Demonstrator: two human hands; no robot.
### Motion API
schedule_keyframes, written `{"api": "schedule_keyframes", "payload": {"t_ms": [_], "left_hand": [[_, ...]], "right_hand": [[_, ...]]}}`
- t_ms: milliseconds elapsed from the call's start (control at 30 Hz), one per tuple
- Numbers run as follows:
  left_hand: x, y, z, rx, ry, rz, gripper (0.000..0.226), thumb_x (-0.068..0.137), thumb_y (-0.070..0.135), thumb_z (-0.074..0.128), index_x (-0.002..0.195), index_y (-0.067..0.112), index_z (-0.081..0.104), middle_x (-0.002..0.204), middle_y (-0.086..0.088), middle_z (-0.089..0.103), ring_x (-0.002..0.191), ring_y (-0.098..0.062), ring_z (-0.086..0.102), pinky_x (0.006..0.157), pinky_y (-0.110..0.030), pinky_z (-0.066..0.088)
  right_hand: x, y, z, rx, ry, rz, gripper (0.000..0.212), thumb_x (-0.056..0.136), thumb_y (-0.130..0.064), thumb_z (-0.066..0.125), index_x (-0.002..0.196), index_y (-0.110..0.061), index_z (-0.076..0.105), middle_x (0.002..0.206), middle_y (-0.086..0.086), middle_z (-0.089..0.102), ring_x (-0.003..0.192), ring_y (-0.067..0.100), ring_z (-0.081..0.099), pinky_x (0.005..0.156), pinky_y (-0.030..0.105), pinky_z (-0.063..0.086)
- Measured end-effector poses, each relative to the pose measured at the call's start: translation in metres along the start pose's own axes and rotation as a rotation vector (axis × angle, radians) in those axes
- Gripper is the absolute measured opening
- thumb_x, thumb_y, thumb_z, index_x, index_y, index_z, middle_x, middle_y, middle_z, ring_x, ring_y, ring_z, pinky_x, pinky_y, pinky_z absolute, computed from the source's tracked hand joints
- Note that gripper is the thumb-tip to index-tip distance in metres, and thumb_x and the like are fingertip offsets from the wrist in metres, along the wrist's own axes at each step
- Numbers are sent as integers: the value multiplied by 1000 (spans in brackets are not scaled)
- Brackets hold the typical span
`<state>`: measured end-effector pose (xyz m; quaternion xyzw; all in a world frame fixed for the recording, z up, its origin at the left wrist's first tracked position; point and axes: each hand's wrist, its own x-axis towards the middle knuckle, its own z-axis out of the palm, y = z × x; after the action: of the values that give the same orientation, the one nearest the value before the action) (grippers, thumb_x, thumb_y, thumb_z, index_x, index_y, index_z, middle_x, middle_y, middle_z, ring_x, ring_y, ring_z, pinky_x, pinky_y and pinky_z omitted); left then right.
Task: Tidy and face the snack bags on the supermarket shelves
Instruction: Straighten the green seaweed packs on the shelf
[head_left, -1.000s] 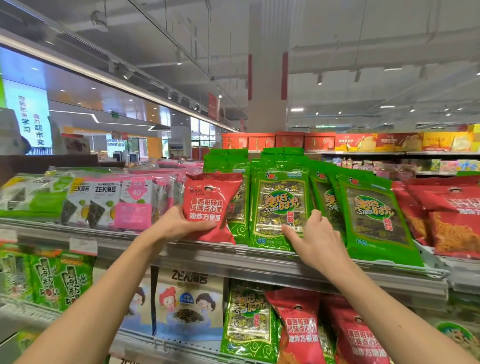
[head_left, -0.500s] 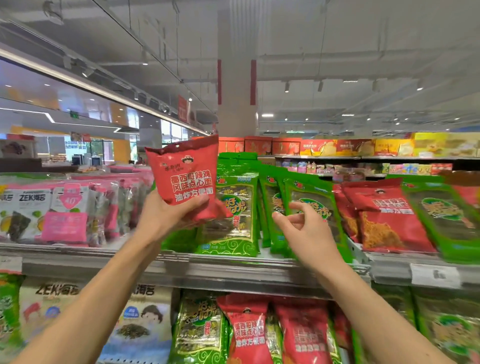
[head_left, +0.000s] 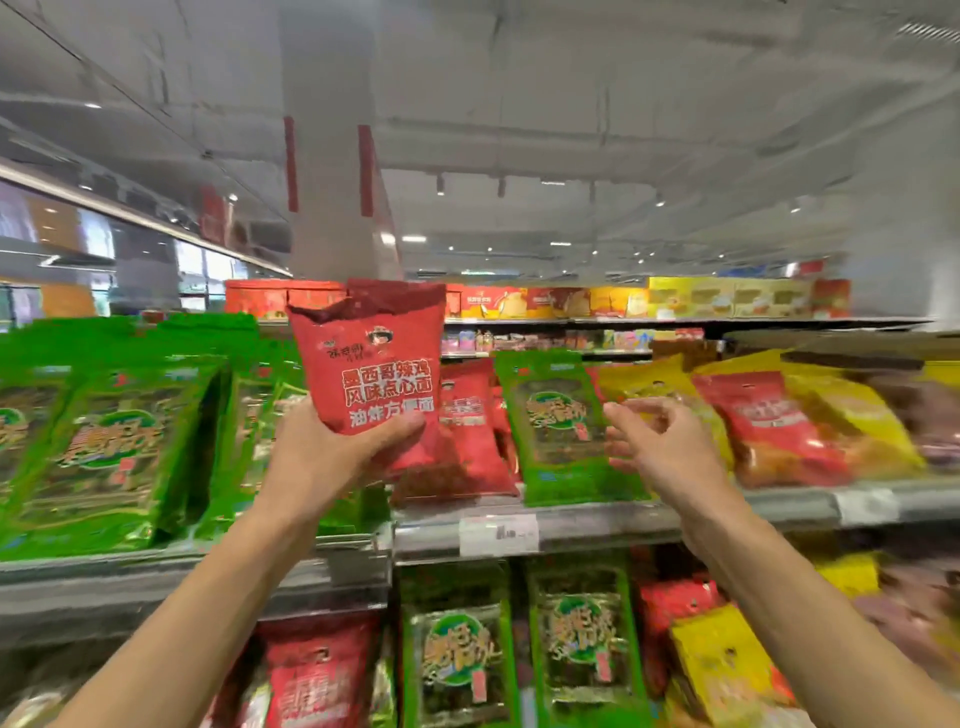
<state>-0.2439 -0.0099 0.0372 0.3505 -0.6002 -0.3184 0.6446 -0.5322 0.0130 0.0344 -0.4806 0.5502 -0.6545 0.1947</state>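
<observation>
Two tiers of supermarket shelving fill the view, the upper shelf carrying a white price tag on its front rail. At left on that shelf, at least three large green seaweed snack bags lean back in rows; motion blur hides the exact count. One more green bag stands right of centre, flanked by red noodle-snack bags and, further right, yellow bags. Two bare forearms reach forward. The left hand grips one red noodle-snack bag by its lower half, upright, label facing the camera, raised above the shelf. The right hand holds nothing, fingers loosely spread, just in front of the green bag.
</observation>
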Motion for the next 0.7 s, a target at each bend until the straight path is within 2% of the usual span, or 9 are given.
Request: {"api": "schedule_keyframes", "payload": {"t_ms": [67, 167, 233, 367, 433, 500, 600, 633, 700], "left_hand": [[-3, -3, 32, -2, -11, -10, 32, 57, 30, 91, 86, 22, 78, 81, 5, 78, 68, -11, 74, 49, -19, 53], [-7, -6, 69, 10, -10, -27, 36, 56, 31, 91, 88, 21, 77, 79, 7, 77, 67, -7, 74, 48, -15, 51], [-9, -8, 85, 20, 12, -42, 34, 59, 27, 91, 89, 21, 76, 78, 9, 77, 65, -5, 73, 47, -14, 50], [-10, -10, 95, 64, 21, -66, 43, 60, 30, 91, 99, 21, 75, 85, 10, 78, 75, -8, 74, 53, -16, 54], [-10, -10, 93, 81, 24, -85, 46, 58, 32, 92, 100, 23, 74, 86, 10, 78, 75, -8, 74, 53, -17, 54], [-9, -9, 89, 87, 30, -100, 47, 58, 34, 92, 100, 24, 74, 86, 11, 77, 74, -8, 74, 54, -19, 56], [-8, -11, 79, 112, 27, -125, 51, 53, 42, 92, 99, 27, 75, 90, 9, 78, 80, -12, 75, 65, -32, 60], [-8, -11, 75, 115, 27, -132, 50, 52, 42, 92, 97, 27, 76, 91, 8, 78, 81, -13, 76, 67, -35, 61], [-9, -13, 67, 107, 42, -138, 47, 51, 42, 93, 93, 30, 77, 91, 8, 78, 81, -13, 76, 66, -34, 60]], "right_hand": [[16, 9, -29, -118, 52, -46, 33, 90, -39, 74, 111, -15, 65, 98, 8, 74, 92, 28, 73, 90, 52, 58], [36, 16, -62, -311, 124, -115, 35, 90, -45, 73, 112, -20, 63, 88, -12, 64, 97, 23, 67, 89, 40, 53], [44, 22, -69, -332, 109, -153, 35, 91, -43, 72, 116, -21, 62, 86, -18, 59, 96, 18, 65, 84, 36, 50], [50, 36, -41, -408, -87, -190, 44, 93, -41, 70, 127, -16, 59, 96, -8, 65, 99, 20, 64, 88, 36, 52], [52, 39, -22, -492, -191, -166, 48, 93, -45, 68, 127, -13, 57, 102, -3, 65, 102, 23, 63, 89, 38, 52], [57, 41, -9, -624, -259, -105, 49, 93, -53, 66, 117, -12, 54, 105, 0, 61, 98, 24, 59, 85, 38, 49], [64, 36, 2, -686, -304, 0, 54, 90, -61, 66, 87, -11, 46, 89, -2, 55, 80, 17, 54, 81, 38, 45], [68, 34, 5, -664, -320, 25, 54, 88, -61, 68, 86, -12, 48, 89, -1, 58, 81, 18, 57, 83, 40, 49], [73, 32, 8, -596, -351, 67, 58, 83, -59, 74, 104, -8, 56, 104, 5, 64, 100, 26, 63, 95, 47, 53]]}}
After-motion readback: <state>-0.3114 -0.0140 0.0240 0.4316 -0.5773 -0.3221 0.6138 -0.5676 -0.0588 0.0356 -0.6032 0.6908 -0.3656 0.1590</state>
